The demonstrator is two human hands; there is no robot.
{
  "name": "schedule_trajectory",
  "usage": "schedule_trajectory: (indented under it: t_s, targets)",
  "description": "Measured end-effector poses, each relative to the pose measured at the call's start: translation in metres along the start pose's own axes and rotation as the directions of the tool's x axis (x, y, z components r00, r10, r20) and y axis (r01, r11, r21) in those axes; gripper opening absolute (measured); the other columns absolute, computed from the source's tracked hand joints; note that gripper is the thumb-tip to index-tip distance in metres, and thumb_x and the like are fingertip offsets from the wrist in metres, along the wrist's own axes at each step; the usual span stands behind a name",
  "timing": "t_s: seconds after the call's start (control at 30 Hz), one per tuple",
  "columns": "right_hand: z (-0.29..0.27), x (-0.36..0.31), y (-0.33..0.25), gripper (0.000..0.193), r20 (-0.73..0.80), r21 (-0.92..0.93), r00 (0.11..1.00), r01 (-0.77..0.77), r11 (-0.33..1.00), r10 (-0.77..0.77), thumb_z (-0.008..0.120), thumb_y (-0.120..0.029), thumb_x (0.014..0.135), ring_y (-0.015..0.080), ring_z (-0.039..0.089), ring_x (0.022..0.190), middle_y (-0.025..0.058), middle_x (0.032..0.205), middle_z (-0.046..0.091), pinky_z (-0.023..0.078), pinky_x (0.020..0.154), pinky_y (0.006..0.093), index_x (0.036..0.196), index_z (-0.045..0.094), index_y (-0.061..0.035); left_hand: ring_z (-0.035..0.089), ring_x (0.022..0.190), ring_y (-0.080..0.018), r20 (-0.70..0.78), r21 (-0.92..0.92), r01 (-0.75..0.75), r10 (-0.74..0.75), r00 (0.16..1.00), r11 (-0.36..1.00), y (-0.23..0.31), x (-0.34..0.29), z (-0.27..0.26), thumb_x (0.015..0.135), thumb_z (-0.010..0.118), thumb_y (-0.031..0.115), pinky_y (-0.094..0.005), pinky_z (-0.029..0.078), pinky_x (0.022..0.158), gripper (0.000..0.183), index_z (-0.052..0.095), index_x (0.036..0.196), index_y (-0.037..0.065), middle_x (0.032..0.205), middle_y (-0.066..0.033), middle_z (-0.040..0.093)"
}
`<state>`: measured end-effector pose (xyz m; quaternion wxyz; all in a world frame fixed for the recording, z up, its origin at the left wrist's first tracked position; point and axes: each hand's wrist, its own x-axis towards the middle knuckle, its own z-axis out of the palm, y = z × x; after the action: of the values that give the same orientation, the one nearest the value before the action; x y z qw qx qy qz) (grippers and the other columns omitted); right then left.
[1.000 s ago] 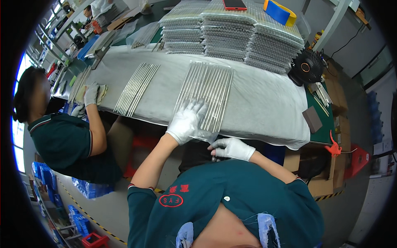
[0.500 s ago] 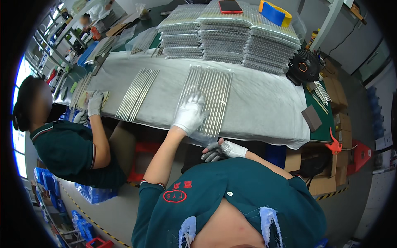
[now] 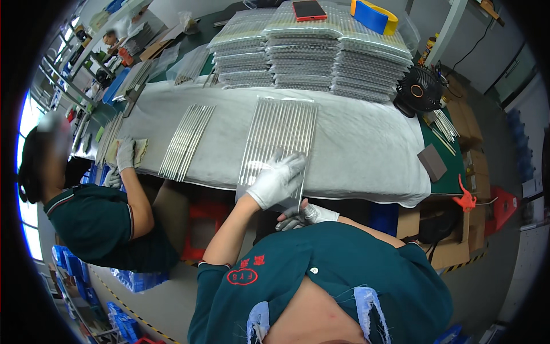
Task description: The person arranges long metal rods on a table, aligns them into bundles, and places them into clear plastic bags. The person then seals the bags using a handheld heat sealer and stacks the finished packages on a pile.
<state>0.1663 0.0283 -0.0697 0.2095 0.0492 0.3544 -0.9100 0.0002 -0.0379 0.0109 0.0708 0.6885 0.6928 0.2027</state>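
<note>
A row of thin silvery metal rods (image 3: 281, 129) lies side by side in a clear plastic sleeve (image 3: 245, 172) on the cloth-covered table. My left hand (image 3: 279, 180), in a white glove, rests open and flat on the near part of the sleeve, fingers pointing away to the right. The near end of the sleeve hangs past the table edge. My right hand (image 3: 306, 214), in a glove with grey fingers and a bare thumb tip, is curled at the sleeve's near right corner; what it grips, if anything, is hidden. Left of the sleeve lies another row of rods (image 3: 187, 140).
Stacked bubble-textured packs (image 3: 301, 60) fill the back, with a phone (image 3: 309, 10) and a blue-yellow tape ring (image 3: 373, 18) on top. A black fan (image 3: 420, 92) and a dark block (image 3: 432, 162) are at the right. A co-worker (image 3: 97, 212) with gloved hands sits at the left.
My left hand has slid nearer and to the right over the sleeve. The sleeve and its rods have come slightly nearer. My right hand's fingers have drawn in against the sleeve's corner.
</note>
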Motion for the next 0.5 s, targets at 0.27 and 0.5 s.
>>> schedule_trajectory:
  t_s: [0.27, 0.5]
  targets:
    - [-0.005, 0.002, -0.003, 0.123, 0.004, 0.025, 1.000, -0.008, 1.000, 0.008, 0.053, -0.084, 0.050, 0.0204, 0.060, 0.107, 0.0187, 0.122, 0.056, 0.048, 0.094, 0.0327, 0.132, 0.038, 0.0071, 0.041, 0.129, -0.0348, 0.201, 0.115, -0.166, 0.141, 0.970, 0.979, 0.017, -0.032, -0.023, 0.076, 0.065, 0.051, -0.0532, 0.023, 0.110, 0.079, 0.045, 0.132, -0.001, 0.135, -0.0198, 0.048]
    - [-0.004, 0.000, 0.004, 0.125, -0.080, 0.044, 0.997, 0.025, 0.999, -0.021, 0.050, -0.086, 0.049, 0.0211, 0.062, 0.101, 0.0193, 0.121, 0.057, 0.052, 0.088, 0.0324, 0.131, 0.038, 0.0077, 0.046, 0.126, -0.0297, -0.056, 0.305, 0.000, 0.018, 0.998, 0.952, 0.008, -0.014, 0.016, 0.069, 0.068, 0.047, -0.0471, 0.027, 0.109, 0.081, 0.046, 0.130, -0.001, 0.129, -0.0172, 0.053]
